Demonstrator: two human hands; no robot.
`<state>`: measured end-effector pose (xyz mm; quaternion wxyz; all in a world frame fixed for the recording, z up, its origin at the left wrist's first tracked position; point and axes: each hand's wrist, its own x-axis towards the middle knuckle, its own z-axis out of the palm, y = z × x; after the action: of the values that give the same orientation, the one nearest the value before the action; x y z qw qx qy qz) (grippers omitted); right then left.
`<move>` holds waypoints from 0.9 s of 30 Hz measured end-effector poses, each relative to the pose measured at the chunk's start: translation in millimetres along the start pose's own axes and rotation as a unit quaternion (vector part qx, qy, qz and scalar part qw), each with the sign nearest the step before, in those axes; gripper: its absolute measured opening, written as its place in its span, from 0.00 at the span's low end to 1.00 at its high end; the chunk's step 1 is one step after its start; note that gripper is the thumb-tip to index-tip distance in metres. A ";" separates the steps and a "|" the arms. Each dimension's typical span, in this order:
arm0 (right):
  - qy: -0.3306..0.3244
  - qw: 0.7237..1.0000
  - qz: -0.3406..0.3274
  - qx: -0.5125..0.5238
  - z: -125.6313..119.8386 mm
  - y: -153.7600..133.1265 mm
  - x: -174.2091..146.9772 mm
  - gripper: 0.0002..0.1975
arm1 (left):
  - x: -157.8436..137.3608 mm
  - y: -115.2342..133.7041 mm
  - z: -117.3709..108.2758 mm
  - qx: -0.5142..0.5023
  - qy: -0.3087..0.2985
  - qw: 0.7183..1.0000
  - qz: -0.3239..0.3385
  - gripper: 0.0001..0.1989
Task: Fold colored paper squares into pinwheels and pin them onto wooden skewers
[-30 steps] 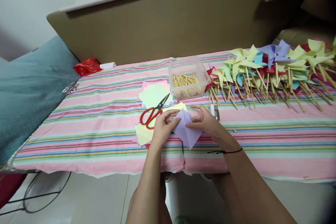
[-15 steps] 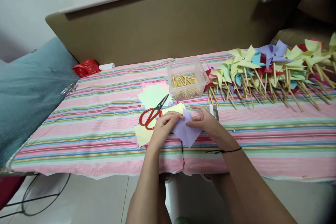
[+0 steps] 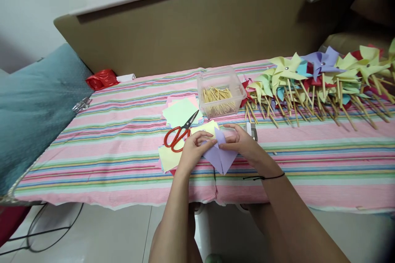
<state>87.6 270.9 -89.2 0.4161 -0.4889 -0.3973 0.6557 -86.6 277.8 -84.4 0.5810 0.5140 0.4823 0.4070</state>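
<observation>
Our left fingers (image 3: 209, 144) and right fingers (image 3: 228, 146) pinch the purple paper (image 3: 228, 158) between them, which we should bend gently.

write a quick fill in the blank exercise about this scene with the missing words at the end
The left hand and right hand both touch ____ paper.
A black band circles the ____ wrist.
The clear box holds thin wooden ____.
A pair of red-handled ____ lies partly over yellow paper.

Missing words: purple; right; sticks; scissors
</observation>
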 end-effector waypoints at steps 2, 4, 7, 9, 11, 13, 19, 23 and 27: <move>0.001 1.000 0.004 -0.002 0.7 -1.6 -0.6 0.37 | 1.1 -1.4 0.6 0.014 0.010 1.000 0.012 0.15; 0.005 1.000 0.009 -0.009 1.6 -3.6 -1.2 0.38 | 2.0 -2.4 1.1 0.017 0.015 0.999 0.026 0.14; 0.010 1.000 0.007 -0.012 2.7 -5.1 -1.6 0.38 | 2.9 -3.7 1.3 0.017 0.029 0.999 0.040 0.14; 0.010 1.000 0.001 -0.010 2.7 -4.8 -1.1 0.38 | 3.3 -4.5 1.3 0.020 0.042 0.998 0.044 0.14; 0.010 1.000 -0.003 -0.009 2.2 -3.8 -0.4 0.37 | 3.5 -5.2 1.4 0.023 0.051 0.997 0.046 0.13; 0.011 1.000 -0.001 -0.008 1.5 -2.5 0.2 0.38 | 3.6 -5.7 1.7 0.027 0.056 0.997 0.049 0.13; 0.020 1.000 -0.004 -0.015 0.3 0.7 1.5 0.37 | 3.7 -5.2 2.9 0.020 0.057 0.997 0.049 0.14; 0.024 1.000 -0.006 -0.016 -0.1 3.4 3.2 0.37 | 3.9 -4.2 4.0 0.022 0.058 0.997 0.054 0.14; 0.025 1.000 -0.010 -0.014 -0.6 5.5 4.3 0.37 | 4.3 -3.7 4.7 0.024 0.059 0.996 0.063 0.14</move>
<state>86.6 273.1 -95.7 0.4257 -0.5067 -0.4005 0.6338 -81.3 280.6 -88.7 0.5121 0.5319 0.4922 0.4611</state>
